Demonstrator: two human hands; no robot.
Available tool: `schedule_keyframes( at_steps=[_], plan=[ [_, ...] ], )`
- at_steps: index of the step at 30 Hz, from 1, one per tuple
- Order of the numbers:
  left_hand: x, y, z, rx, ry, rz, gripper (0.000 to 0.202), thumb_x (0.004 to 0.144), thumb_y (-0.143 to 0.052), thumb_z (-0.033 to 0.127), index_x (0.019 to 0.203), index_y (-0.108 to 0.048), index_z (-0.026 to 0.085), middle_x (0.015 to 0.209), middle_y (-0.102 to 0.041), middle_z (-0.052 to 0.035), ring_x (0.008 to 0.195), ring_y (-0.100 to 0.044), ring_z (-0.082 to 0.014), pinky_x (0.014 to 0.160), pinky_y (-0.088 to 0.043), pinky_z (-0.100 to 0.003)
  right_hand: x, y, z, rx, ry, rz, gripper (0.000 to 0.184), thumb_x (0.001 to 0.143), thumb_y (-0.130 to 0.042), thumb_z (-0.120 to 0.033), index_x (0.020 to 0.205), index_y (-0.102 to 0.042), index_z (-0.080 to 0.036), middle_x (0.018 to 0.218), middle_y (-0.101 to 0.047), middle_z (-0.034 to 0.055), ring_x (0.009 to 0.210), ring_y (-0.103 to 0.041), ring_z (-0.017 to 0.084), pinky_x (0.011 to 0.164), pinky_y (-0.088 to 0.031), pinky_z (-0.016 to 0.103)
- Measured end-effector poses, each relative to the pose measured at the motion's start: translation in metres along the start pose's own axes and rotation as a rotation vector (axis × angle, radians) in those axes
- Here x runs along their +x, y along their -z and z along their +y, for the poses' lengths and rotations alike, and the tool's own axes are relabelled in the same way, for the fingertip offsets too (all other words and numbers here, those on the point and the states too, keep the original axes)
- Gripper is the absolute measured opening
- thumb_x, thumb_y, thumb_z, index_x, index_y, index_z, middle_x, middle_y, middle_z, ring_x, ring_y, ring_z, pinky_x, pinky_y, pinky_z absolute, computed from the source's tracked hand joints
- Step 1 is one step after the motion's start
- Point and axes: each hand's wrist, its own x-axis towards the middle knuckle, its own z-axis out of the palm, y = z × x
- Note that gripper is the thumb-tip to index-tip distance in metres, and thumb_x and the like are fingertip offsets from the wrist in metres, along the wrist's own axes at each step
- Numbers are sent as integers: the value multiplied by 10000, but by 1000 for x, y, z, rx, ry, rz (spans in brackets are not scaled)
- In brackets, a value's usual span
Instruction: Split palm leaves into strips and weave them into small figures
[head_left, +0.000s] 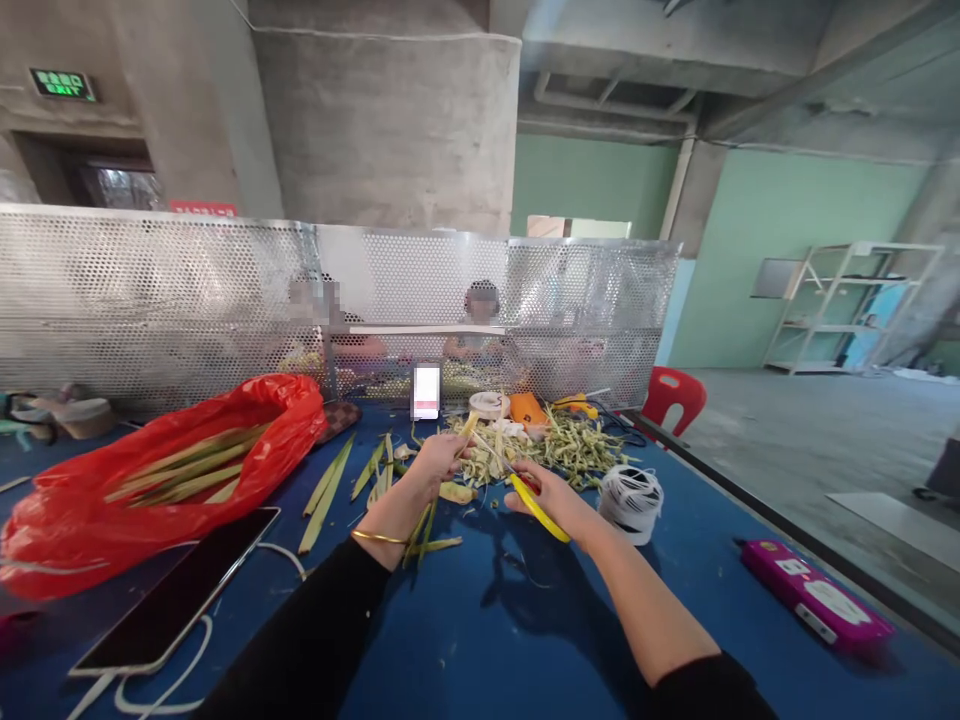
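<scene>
My left hand (433,458) is closed on a pale yellow-green leaf strip (468,427), held just above the blue table (480,620). My right hand (546,492) grips yellow-handled scissors (534,505), whose blades point up-left toward the strip. More long green leaf strips (327,492) lie on the table by my left wrist. Beyond both hands sits a heap of cut leaf scraps (570,445).
A red plastic bag (150,480) with long leaves lies at left, beside a dark tablet (176,595) with a white cable. A white cord spool (631,500) stands at right, a purple box (814,592) near the right edge. A perforated metal screen (225,290) with people behind it backs the table.
</scene>
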Motion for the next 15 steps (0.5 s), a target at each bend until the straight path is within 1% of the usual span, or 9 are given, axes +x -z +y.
schedule_keyframes(
  at_steps=[4, 8, 11, 13, 15],
  plan=[
    [2, 2, -4, 44, 38, -113, 267, 710, -659, 376, 786, -644, 120, 586, -513, 28, 369, -258, -23, 380, -100, -191, 1, -2, 3, -63, 18, -14, 514, 639, -735, -394, 1086, -594, -184, 863, -598, 9, 831, -565, 187, 777, -432, 293],
    [3, 4, -6, 75, 66, -245, 205, 663, -681, 337, 719, -676, 139, 554, -527, 26, 367, -233, -29, 388, -78, -195, 1, -5, 5, -94, 25, 5, 528, 632, -729, -440, 1072, -597, -179, 853, -588, 6, 807, -562, 178, 785, -437, 302],
    [3, 4, -7, 81, 63, -286, 152, 658, -671, 296, 695, -682, 149, 533, -518, 26, 363, -226, -32, 388, -73, -195, 1, -8, 5, -58, 29, 0, 483, 620, -735, -449, 1004, -604, -187, 765, -535, -24, 734, -527, 145, 715, -433, 262],
    [3, 4, -7, 78, 55, -294, 126, 661, -662, 273, 693, -682, 152, 532, -514, 24, 365, -232, -35, 388, -74, -197, 1, -10, 4, -24, 8, 3, 460, 617, -730, -460, 964, -597, -188, 690, -487, -45, 647, -490, 118, 630, -416, 230],
    [2, 3, -7, 74, 48, -299, 116, 664, -661, 262, 695, -681, 153, 528, -508, 26, 366, -231, -36, 388, -74, -202, 2, -13, 4, -9, -24, 5, 424, 644, -696, -481, 928, -582, -187, 615, -435, -65, 542, -435, 94, 538, -381, 211]
  ],
)
